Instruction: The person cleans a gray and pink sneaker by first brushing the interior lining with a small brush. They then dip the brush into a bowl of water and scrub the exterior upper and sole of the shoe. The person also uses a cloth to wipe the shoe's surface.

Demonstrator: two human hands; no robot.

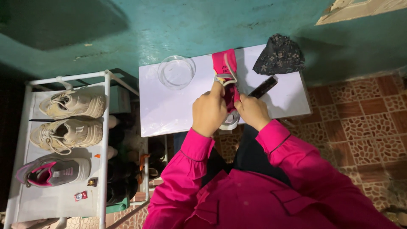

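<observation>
A pink and white sneaker with a pale lace stands on the white table, toe pointing away from me. My left hand grips the shoe's left side near the laces. Against the right side of the shoe, my right hand pinches it close to the tongue. Both arms wear bright pink sleeves. The shoe's heel hangs at the table's near edge, partly hidden by my hands.
A clear glass bowl sits on the table left of the shoe. A dark flowered cloth and a black slim object lie to the right. A white shoe rack at left holds two beige sneakers and a grey-pink one.
</observation>
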